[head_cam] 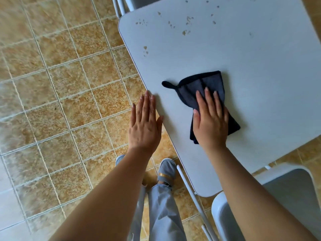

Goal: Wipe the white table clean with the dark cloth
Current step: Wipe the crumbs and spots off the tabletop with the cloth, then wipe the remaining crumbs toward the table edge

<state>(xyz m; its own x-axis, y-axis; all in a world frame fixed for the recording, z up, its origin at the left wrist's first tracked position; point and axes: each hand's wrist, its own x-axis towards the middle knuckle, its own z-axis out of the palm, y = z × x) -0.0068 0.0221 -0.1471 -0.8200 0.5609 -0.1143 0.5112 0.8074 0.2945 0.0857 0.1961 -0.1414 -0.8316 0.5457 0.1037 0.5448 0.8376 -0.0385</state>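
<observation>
The white table [251,70] fills the upper right of the head view. A dark cloth [196,86] with a small hanging loop lies crumpled on its near part. My right hand [211,122] presses flat on the cloth, fingers spread forward. My left hand [145,122] is flat and held at the table's left edge, fingertips touching the rim, holding nothing. Brownish crumbs and smears [186,25] are scattered across the far part of the table, with two spots [145,50] nearer the left edge.
A white chair [284,188] stands at the table's near right corner, and another chair's legs [119,6] show at the far left corner. Tan floor tiles [60,101] spread to the left. My legs and grey shoes [165,169] stand below the table's edge.
</observation>
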